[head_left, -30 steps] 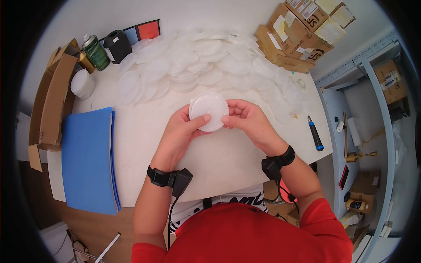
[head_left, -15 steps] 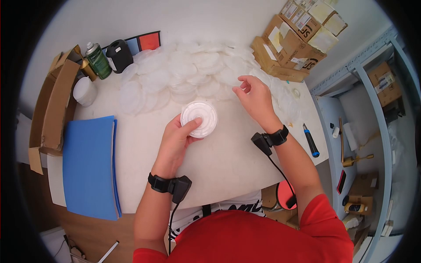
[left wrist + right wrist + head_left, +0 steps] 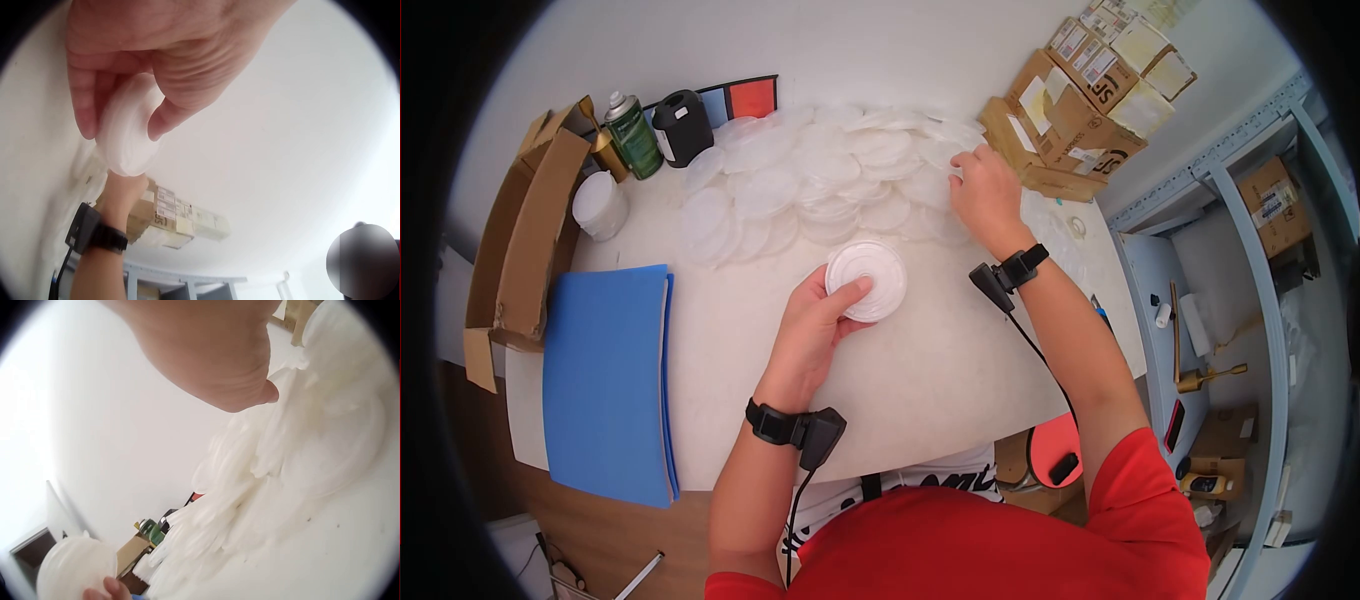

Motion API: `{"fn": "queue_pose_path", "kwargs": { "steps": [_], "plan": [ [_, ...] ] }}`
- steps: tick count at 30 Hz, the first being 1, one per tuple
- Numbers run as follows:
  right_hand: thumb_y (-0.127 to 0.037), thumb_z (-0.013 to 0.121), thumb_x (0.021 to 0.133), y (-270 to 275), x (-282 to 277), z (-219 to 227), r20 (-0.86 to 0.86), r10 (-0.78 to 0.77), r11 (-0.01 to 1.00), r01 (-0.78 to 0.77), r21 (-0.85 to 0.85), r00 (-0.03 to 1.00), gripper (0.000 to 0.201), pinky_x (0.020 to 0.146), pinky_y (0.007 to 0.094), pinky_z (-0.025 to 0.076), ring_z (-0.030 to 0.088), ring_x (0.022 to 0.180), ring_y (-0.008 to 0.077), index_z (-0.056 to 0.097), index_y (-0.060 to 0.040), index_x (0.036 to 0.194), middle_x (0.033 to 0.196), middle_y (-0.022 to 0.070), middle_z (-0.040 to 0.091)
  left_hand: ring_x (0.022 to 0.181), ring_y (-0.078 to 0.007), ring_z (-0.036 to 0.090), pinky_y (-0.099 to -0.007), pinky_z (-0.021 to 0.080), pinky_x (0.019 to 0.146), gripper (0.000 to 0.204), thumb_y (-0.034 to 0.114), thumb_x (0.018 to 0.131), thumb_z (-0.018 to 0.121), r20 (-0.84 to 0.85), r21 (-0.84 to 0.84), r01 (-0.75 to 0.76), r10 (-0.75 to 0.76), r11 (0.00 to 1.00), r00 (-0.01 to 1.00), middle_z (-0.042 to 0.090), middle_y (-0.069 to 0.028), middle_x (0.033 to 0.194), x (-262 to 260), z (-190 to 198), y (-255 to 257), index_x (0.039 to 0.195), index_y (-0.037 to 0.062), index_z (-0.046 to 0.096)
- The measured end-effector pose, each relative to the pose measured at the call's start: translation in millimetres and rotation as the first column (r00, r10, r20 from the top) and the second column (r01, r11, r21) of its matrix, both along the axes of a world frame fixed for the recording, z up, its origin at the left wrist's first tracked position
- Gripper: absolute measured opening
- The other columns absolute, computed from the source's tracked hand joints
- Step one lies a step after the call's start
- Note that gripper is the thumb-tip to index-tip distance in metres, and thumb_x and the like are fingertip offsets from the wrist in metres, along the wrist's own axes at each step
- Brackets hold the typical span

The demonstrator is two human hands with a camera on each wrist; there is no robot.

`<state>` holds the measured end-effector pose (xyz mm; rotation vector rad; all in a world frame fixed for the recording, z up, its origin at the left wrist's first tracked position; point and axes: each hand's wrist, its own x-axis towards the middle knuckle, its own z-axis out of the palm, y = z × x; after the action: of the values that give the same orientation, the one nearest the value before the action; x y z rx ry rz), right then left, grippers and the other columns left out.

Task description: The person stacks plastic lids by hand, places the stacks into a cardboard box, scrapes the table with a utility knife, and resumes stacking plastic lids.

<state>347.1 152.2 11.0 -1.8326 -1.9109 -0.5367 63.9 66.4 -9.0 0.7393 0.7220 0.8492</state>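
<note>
My left hand (image 3: 808, 325) grips a short stack of round, whitish plastic lids (image 3: 887, 268) above the table, with the thumb across the top face and the fingers underneath. In the left wrist view the stack (image 3: 128, 140) appears edge-on between thumb and fingers. A large heap of similar translucent lids (image 3: 830, 165) lies along the back of the table. Over the right part of this heap is my right hand (image 3: 992, 200), its thumb and index fingertips a little apart. The right wrist view shows the thumb of that hand (image 3: 212, 356) close to the lids; its other fingers are hidden.
Cardboard boxes (image 3: 1080, 110) are stacked at the back right. At left are a blue folder (image 3: 605, 380), a long open carton (image 3: 540, 240), a white tub (image 3: 600, 205), a green spray can (image 3: 633, 138) and a black bottle (image 3: 683, 130). A utility knife (image 3: 1100, 310) lies partly behind the right forearm.
My right hand let go of the lid stack and moved away to the back right, over the heap. The left hand kept hold of the stack near the same place.
</note>
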Motion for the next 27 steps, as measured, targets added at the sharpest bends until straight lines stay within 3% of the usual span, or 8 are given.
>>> {"fn": "queue_pose_path", "kwargs": {
  "steps": [5, 9, 12, 14, 16, 19, 27],
  "plan": [
    [-0.010, 0.076, 0.082, -5.6, 8.3, 3.4, -0.071, 0.013, 1.000, -0.011, 0.025, 0.997, 0.015, 0.076, 0.0428, 0.054, 0.067, 0.092, 0.0292, 0.074, -0.0088, 0.097, 0.095, 0.0087, 0.065, 0.106, -0.0185, 0.070, -0.0346, 0.062, 0.087, 0.043, 0.015, 0.099, 0.064, 0.024, -0.079, 0.027, -0.025, 0.997, 0.999, 0.068, -0.0099, 0.123, -1.1, 2.4, 0.7, 0.137, -0.0013, 0.054],
    [-0.004, 0.076, 0.082, -34.5, -0.4, 20.4, -0.209, 0.127, 0.985, -0.097, 0.145, 0.970, 0.015, 0.069, 0.0383, 0.052, 0.065, 0.080, 0.0264, 0.073, -0.0084, 0.096, 0.088, 0.0069, 0.064, 0.108, -0.0211, 0.070, -0.0364, 0.063, 0.088, 0.046, 0.014, 0.099, 0.061, 0.098, -0.085, 0.039, -0.031, 0.996, 0.995, 0.066, -0.0114, 0.127, -2.4, 3.0, 0.2, 0.141, -0.0011, 0.050],
    [0.001, 0.076, 0.079, -69.2, -19.1, 29.7, -0.274, 0.263, 0.957, -0.213, 0.197, 0.925, 0.018, 0.065, 0.0364, 0.049, 0.063, 0.073, 0.0255, 0.073, -0.0074, 0.095, 0.082, 0.0061, 0.063, 0.112, -0.0227, 0.069, -0.0376, 0.064, 0.088, 0.045, 0.021, 0.102, 0.057, 0.144, -0.093, 0.040, -0.027, 0.995, 0.989, 0.064, -0.0131, 0.132, -0.7, 0.2, 1.3, 0.141, -0.0011, 0.049],
    [0.003, 0.076, 0.078, -87.4, -28.6, 32.5, -0.297, 0.329, 0.938, -0.275, 0.210, 0.896, 0.020, 0.063, 0.0358, 0.048, 0.061, 0.070, 0.0250, 0.072, -0.0068, 0.095, 0.080, 0.0058, 0.062, 0.116, -0.0235, 0.069, -0.0385, 0.064, 0.086, 0.048, 0.034, 0.108, 0.051, 0.194, -0.139, 0.073, -0.045, 0.988, 0.980, 0.064, -0.0145, 0.133, -0.4, 1.3, 1.4, 0.141, -0.0014, 0.050],
    [0.005, 0.077, 0.075, -101.4, -34.1, 32.2, -0.155, 0.538, 0.830, -0.488, 0.269, 0.829, 0.023, 0.060, 0.0354, 0.045, 0.059, 0.066, 0.0240, 0.072, -0.0061, 0.095, 0.080, 0.0049, 0.063, 0.116, -0.0237, 0.069, -0.0388, 0.064, 0.087, 0.053, 0.040, 0.109, 0.046, 0.179, -0.130, 0.072, -0.048, 0.989, 0.983, 0.064, -0.0152, 0.134, 1.6, 4.7, -0.6, 0.141, -0.0018, 0.050],
    [0.005, 0.077, 0.072, -115.1, -41.9, 30.1, -0.034, 0.637, 0.750, -0.610, 0.256, 0.770, 0.026, 0.058, 0.0341, 0.043, 0.059, 0.066, 0.0222, 0.073, -0.0068, 0.096, 0.082, 0.0037, 0.064, 0.115, -0.0241, 0.069, -0.0392, 0.065, 0.087, 0.059, 0.048, 0.110, 0.040, 0.181, -0.128, 0.104, -0.080, 0.986, 0.980, 0.064, -0.0159, 0.135, 2.1, 3.8, 1.6, 0.141, -0.0018, 0.049],
    [0.004, 0.075, 0.070, -128.2, -44.5, 19.3, 0.016, 0.687, 0.717, -0.681, 0.148, 0.726, 0.030, 0.058, 0.0339, 0.044, 0.060, 0.067, 0.0205, 0.074, -0.0070, 0.098, 0.085, 0.0044, 0.065, 0.115, -0.0246, 0.070, -0.0382, 0.066, 0.084, 0.060, 0.048, 0.111, 0.038, 0.182, -0.093, 0.162, -0.143, 0.982, 0.973, 0.065, -0.0155, 0.133, 3.6, -0.1, 1.4, 0.142, -0.0019, 0.048]
  ]
}}
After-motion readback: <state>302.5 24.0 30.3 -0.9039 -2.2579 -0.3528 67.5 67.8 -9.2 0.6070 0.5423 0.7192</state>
